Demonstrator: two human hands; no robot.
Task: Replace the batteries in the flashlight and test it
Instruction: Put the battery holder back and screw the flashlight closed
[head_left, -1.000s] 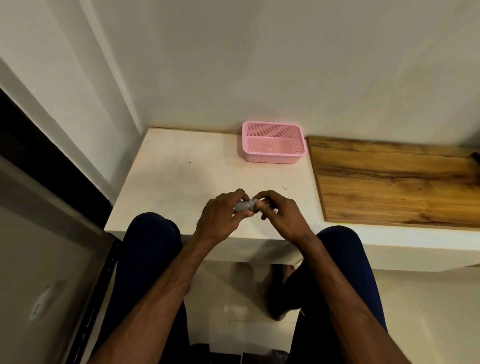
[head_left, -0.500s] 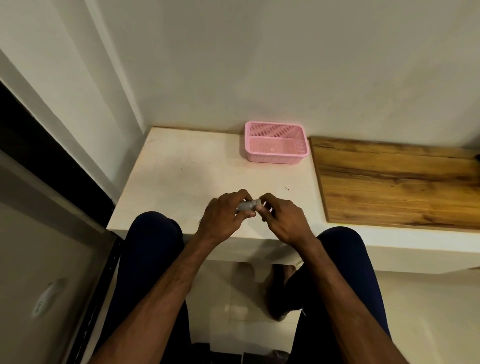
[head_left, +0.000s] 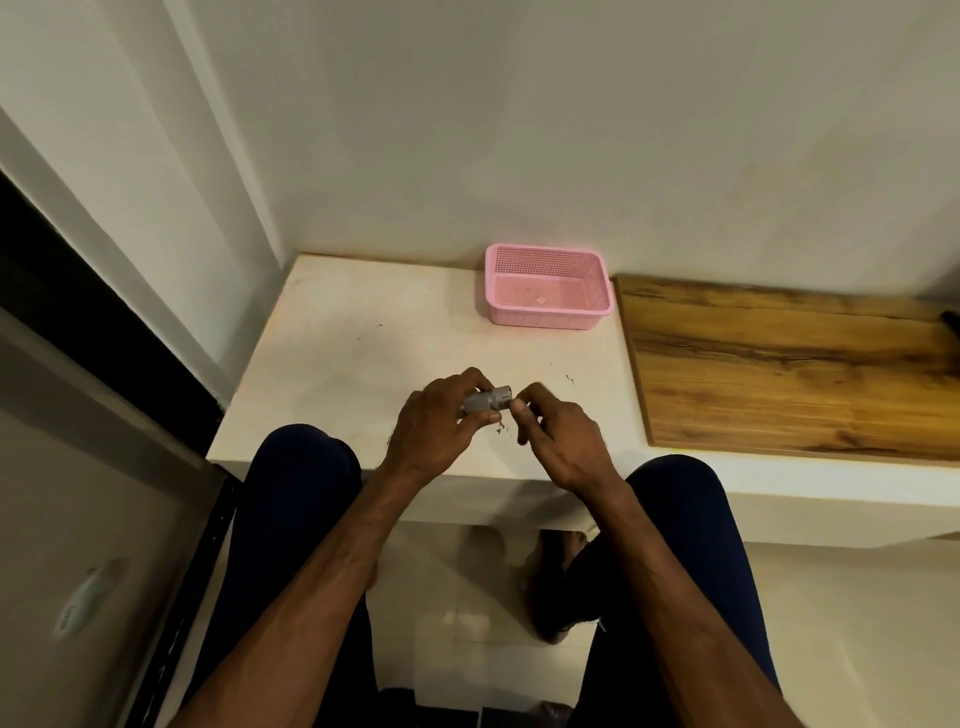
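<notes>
- Here, a small grey metal cylinder of a flashlight (head_left: 485, 402) is held level near the picture's centre, just above the near part of a pale cream stone surface (head_left: 363, 353).
- The left hand (head_left: 436, 423) comes in from nine o'clock, its grip wrapped round the barrel, fingers over the top and thumb beneath.
- The right hand (head_left: 558, 439) comes in from three o'clock with its fingers curled and their tips at the flashlight's right end. Whether that grip pinches a cap, a battery or nothing cannot be told.
- The flashlight looks light, rigid and smooth, so it would likely slip or roll. It is best held round mid-barrel while the other hand works the end.
- A pink perforated plastic basket (head_left: 545, 312) sits at one o'clock from the hands, and a brown wooden board (head_left: 795, 364) lies at three o'clock.
- The flashlight's left end is hidden in the palm. No batteries can be seen. A pale fleck in the basket is too small to name.
</notes>
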